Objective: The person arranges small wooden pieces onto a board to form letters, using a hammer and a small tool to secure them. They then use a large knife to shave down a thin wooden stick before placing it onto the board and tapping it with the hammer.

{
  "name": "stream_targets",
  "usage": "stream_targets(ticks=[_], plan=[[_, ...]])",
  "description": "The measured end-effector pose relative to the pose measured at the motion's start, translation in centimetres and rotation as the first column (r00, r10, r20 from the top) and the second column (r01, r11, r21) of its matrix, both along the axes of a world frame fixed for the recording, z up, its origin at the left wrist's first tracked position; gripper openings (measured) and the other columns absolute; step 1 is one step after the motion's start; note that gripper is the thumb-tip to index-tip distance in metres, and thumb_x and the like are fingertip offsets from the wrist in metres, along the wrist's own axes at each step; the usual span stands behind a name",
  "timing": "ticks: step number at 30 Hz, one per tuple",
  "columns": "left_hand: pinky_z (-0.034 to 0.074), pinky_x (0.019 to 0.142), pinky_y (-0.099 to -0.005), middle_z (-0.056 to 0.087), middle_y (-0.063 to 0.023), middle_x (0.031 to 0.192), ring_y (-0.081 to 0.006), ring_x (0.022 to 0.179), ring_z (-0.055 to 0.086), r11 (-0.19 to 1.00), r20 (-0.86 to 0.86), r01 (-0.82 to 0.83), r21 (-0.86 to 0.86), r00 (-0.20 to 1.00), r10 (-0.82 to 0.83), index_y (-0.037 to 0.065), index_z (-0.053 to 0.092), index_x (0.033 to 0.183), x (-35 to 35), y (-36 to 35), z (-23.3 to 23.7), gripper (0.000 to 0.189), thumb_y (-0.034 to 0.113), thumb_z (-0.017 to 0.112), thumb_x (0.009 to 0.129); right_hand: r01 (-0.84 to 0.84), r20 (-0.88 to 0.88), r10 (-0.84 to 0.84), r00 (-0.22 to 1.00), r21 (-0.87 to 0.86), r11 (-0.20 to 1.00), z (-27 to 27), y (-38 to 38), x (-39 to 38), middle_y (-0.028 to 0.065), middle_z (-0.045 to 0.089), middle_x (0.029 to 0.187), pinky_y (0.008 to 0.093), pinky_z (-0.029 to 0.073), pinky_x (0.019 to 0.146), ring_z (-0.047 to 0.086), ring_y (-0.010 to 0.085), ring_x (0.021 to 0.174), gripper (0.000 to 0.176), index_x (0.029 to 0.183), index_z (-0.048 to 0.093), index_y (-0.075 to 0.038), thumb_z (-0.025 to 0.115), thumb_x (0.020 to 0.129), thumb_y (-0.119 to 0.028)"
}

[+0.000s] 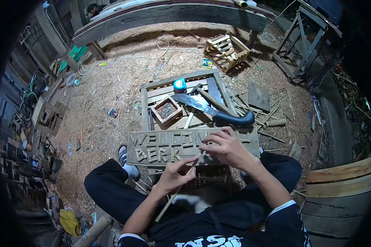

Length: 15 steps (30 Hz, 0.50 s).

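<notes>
A wooden board [135, 155] with raised letters made of small wood strips lies in front of my lap. My left hand [178, 175] pinches a thin wooden stick [167, 204] that slants from below the hand up to the board's near edge. Over the board's right half is my right hand [224, 147], its fingers bent, with the thumb and fingertips near the stick's upper end; whether they grip it is too small to tell. Past the board, a slatted frame [144, 108] bears a large knife [200, 103], a hammer [210, 99], a turquoise tape measure [179, 85] and a small square box [167, 110].
A slatted wooden crate [226, 52] stands beyond the frame, before a long bench [173, 15]. At the right are a wooden stand [305, 45], a flat wood piece [259, 97] and stacked planks [342, 189]. Wood shavings cover the ground.
</notes>
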State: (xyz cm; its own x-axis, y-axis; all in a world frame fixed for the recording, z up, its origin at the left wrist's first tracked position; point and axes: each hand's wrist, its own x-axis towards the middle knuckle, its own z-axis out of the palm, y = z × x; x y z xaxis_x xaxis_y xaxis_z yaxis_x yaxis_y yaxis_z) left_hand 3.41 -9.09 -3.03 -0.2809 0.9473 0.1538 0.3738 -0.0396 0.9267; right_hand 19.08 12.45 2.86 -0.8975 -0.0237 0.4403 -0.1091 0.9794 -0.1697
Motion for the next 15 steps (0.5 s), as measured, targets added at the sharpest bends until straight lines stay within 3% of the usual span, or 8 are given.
stream_targets(ticks=[3,4,5,7,8,9,12,15], plan=[[0.054,0.065,-0.0274,0.074,-0.0079,0.087,-0.0132,0.066,0.066,0.996,-0.004,0.092,0.019,0.996,-0.092,0.006,0.069,0.132,-0.2,1.8,1.3,0.045,0.01,0.078,0.089,0.034,0.01,-0.034,0.999,0.003,0.999,0.7,1.2,1.5,-0.0013,0.068,0.106,0.0412,0.043,0.098,0.063,0.0203,0.113,0.034,0.106,0.074,-0.019,0.074,0.073,-0.009],[0.055,0.083,-0.0344,0.073,-0.0113,0.108,-0.0213,0.093,0.07,0.995,-0.073,0.072,0.072,0.995,-0.067,0.006,0.067,0.134,-0.7,2.5,0.9,0.05,0.016,0.082,0.087,0.084,0.018,-0.084,0.996,-0.024,0.996,0.7,1.8,2.0,-0.0006,0.068,0.105,0.0404,0.043,0.098,0.063,0.0207,0.113,0.034,0.105,0.074,-0.018,0.074,0.073,-0.008],[0.055,0.083,-0.0344,0.073,-0.0113,0.108,-0.0213,0.093,0.07,0.996,-0.077,0.06,0.068,0.996,-0.055,0.006,0.067,0.134,-1.3,3.0,1.1,0.05,0.016,0.082,0.087,0.133,0.029,-0.131,0.991,-0.05,0.99,0.8,2.5,2.5,0.0,0.068,0.104,0.0397,0.043,0.097,0.063,0.021,0.113,0.033,0.104,0.075,-0.017,0.074,0.073,-0.006],[0.047,0.103,-0.0415,0.064,-0.0136,0.13,-0.0302,0.122,0.059,0.987,-0.456,-0.037,0.159,0.884,0.106,0.006,0.065,0.136,-2.5,4.7,2.1,0.057,0.024,0.083,0.085,0.167,0.012,-0.167,0.986,-0.07,0.983,1.2,3.3,3.6,0.0015,0.068,0.103,0.0381,0.044,0.096,0.063,0.0218,0.11,0.031,0.103,0.075,-0.014,0.072,0.074,-0.003],[0.032,0.117,-0.0502,0.051,-0.0166,0.148,-0.0373,0.142,0.041,1.0,-0.474,0.014,0.021,0.881,-0.002,0.012,0.056,0.148,-3.8,5.0,1.1,0.081,0.045,0.086,0.08,0.197,0.043,-0.193,0.98,-0.125,0.972,1.1,3.8,4.2,0.0019,0.068,0.102,0.0381,0.044,0.096,0.063,0.0221,0.109,0.03,0.102,0.075,-0.013,0.072,0.074,-0.002],[0.032,0.117,-0.0502,0.051,-0.0166,0.148,-0.0373,0.142,0.041,0.999,-0.473,0.023,0.031,0.881,-0.005,0.012,0.056,0.148,-4.3,5.4,1.6,0.081,0.045,0.086,0.08,0.231,0.074,-0.221,0.972,-0.176,0.957,1.0,4.2,4.8,0.0022,0.068,0.101,0.0381,0.044,0.095,0.063,0.0225,0.107,0.029,0.101,0.075,-0.012,0.071,0.075,-0.001],[0.015,0.122,-0.0624,0.028,-0.0201,0.165,-0.0457,0.154,0.018,0.945,-0.673,0.173,-0.278,0.667,-0.32,0.029,0.034,0.163,-5.3,6.2,2.6,0.123,0.078,0.081,0.061,0.29,0.139,-0.269,0.953,-0.161,0.943,0.5,4.5,5.8,0.0051,0.066,0.107,0.0396,0.045,0.096,0.061,0.025,0.11,0.029,0.104,0.073,-0.01,0.07,0.077,0.001],[0.011,0.123,-0.0647,0.026,-0.017,0.167,-0.0433,0.154,0.02,0.921,-0.723,0.174,-0.35,0.574,-0.383,0.022,0.034,0.163,-5.5,6.9,3.4,0.119,0.077,0.08,0.067,0.337,0.083,-0.328,0.941,-0.166,0.927,0.1,4.6,5.3,0.0086,0.063,0.116,0.0433,0.042,0.102,0.058,0.0267,0.119,0.028,0.107,0.072,-0.01,0.07,0.08,-0.001]])
